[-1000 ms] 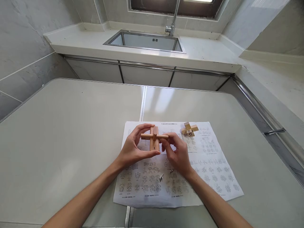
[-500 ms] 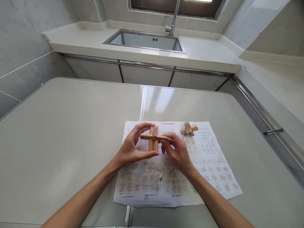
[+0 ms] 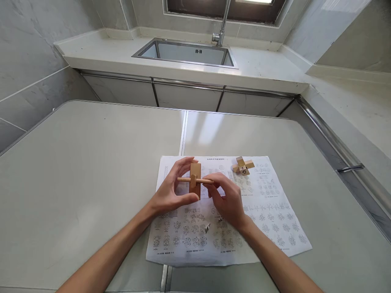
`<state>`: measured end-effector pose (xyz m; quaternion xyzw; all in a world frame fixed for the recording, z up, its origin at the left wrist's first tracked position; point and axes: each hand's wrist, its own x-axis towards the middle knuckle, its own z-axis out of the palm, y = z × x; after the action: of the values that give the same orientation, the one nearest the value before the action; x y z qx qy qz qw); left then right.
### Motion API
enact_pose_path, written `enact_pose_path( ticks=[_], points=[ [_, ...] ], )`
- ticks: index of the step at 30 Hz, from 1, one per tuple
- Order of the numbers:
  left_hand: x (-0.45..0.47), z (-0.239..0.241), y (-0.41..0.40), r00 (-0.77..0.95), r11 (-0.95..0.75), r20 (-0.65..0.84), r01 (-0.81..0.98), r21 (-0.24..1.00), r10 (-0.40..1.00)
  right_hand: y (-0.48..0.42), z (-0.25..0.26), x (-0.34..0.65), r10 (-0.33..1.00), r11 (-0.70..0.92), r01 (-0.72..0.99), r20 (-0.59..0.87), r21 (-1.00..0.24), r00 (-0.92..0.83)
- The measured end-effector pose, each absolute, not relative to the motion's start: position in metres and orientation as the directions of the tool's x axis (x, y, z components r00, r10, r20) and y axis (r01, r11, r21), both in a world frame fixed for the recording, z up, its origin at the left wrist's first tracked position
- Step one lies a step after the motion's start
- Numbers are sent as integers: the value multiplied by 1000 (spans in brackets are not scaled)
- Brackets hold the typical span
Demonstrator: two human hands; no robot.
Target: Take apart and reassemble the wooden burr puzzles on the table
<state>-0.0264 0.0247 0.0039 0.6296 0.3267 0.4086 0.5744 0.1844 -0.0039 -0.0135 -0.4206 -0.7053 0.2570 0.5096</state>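
Observation:
A wooden interlocking puzzle (image 3: 194, 192) is held above a printed paper sheet (image 3: 244, 248). It has an upright flat block crossed by a thin horizontal bar, with a small piece at the crossing. My left hand (image 3: 172, 187) grips the block between its fingers at the top and its thumb at the bottom. My right hand (image 3: 226, 198) pinches the right end of the bar. A second wooden cross-shaped puzzle (image 3: 243, 165), marked with dark characters, rests on the sheet's far right part, beyond my right hand.
The sheet carries rows of line drawings and has small torn spots. It lies across the seam of a pale table (image 3: 91, 162). Behind the table are a counter (image 3: 259, 67) with a sink (image 3: 186, 61) and a faucet (image 3: 220, 36).
The held puzzle has tilted, so its block shows a broader face and the crossing piece looks shorter. It has shifted slightly left and nearer. The second puzzle stays put.

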Motion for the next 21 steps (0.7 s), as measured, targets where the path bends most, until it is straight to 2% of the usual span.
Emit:
enact_pose_path(
  ticks=[6,15,21],
  points=[
    [-32,11,32,618,15,13,-40,999,786,-6,-20,185,784,607,364,608,-706,-129],
    [-34,10,34,599,26,-29,14,1000,800,-6,-15,184,780,607,391,613,-691,-126],
    [-30,11,31,570,55,-10,-61,997,822,-6,-11,182,796,576,425,597,-698,-99]
  ],
)
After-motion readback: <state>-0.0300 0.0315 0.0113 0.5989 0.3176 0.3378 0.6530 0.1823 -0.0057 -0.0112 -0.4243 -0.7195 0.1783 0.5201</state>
